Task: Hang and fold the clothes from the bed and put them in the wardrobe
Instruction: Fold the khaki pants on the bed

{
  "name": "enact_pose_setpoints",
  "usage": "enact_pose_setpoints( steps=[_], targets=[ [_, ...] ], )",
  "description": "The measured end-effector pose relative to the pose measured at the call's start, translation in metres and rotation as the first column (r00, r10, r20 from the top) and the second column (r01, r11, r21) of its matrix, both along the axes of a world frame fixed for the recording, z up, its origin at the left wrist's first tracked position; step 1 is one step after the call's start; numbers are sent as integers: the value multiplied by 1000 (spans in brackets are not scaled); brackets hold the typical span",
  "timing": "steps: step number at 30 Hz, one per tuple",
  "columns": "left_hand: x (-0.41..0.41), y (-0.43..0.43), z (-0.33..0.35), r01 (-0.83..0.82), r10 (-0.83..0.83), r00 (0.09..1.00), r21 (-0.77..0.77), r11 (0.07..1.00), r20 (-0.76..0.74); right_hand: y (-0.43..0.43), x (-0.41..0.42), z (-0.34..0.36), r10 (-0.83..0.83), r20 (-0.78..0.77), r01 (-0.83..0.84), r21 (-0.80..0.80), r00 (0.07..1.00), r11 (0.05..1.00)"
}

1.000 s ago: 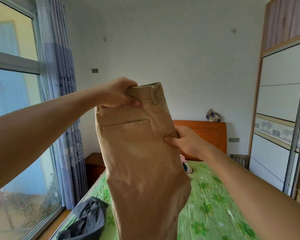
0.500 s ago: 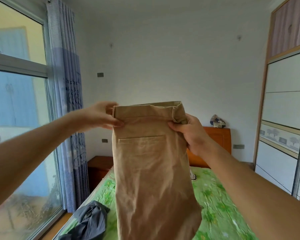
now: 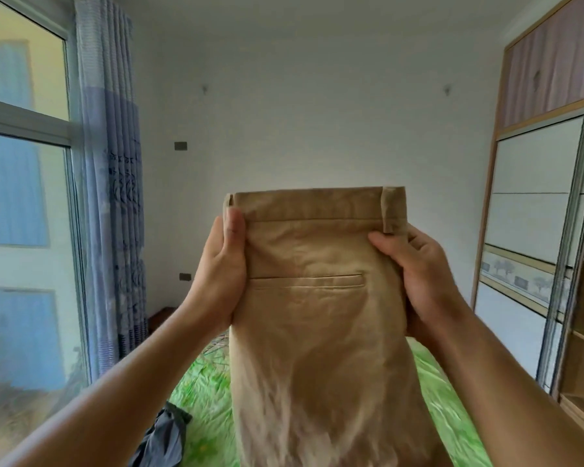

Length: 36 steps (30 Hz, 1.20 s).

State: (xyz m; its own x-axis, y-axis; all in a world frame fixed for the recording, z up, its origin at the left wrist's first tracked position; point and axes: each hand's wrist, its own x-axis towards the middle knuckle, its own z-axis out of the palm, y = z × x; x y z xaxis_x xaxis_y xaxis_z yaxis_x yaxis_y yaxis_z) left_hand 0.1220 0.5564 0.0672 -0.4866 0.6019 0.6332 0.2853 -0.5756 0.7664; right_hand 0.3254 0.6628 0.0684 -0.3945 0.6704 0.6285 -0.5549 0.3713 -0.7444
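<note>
I hold a pair of tan trousers (image 3: 317,332) upright in front of me, waistband at the top, back pocket facing me, legs hanging down out of the frame. My left hand (image 3: 225,264) grips the left edge just below the waistband, thumb on the front. My right hand (image 3: 415,267) grips the right edge beside a belt loop. A dark grey garment (image 3: 164,436) lies crumpled on the bed at the lower left. The wardrobe (image 3: 553,230) stands along the right wall, and open wooden shelves show at its right edge.
The bed with a green flowered sheet (image 3: 203,392) stretches ahead below the trousers. A large window (image 3: 21,214) and a blue curtain (image 3: 115,197) fill the left side. A white wall lies ahead.
The trousers have been squared up and brought level and closer to me. My right hand rose from mid-seam to the waistband's right edge, and my left hand lowered to the left edge.
</note>
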Motion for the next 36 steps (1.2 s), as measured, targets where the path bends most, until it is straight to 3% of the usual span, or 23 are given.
enact_pose_setpoints(
  steps=[6,9,12,16,20,24,27,31,34,36],
  targets=[
    [25,-22,36,181,-184,982,77,980,38,-22,34,31,-23,-80,30,90,997,996],
    [21,-10,32,186,-186,982,44,982,17,-9,35,26,-75,-68,80,80,995,994],
    [5,22,4,149,-149,989,-51,988,3,23,23,-4,-85,17,85,8,996,996],
    [-36,72,-73,102,-110,994,-250,963,-18,76,3,-76,-78,240,105,-101,968,989],
    [-77,105,-175,15,-104,985,-533,846,-137,124,-15,-178,-189,588,252,-25,786,967],
    [-105,121,-284,-165,-169,921,-746,645,-351,146,-25,-298,-166,847,308,3,505,951],
    [-110,119,-360,-234,-247,889,-846,479,-385,137,-33,-379,-161,947,306,71,277,949],
    [-110,121,-431,-192,-234,930,-919,345,-282,135,-49,-453,85,962,346,-176,261,922],
    [-126,156,-446,-95,-144,979,-949,301,-143,172,-76,-467,30,976,339,-104,215,935],
    [-147,195,-445,-63,-4,998,-933,355,-69,212,-100,-464,12,967,350,-104,255,931]
  ],
)
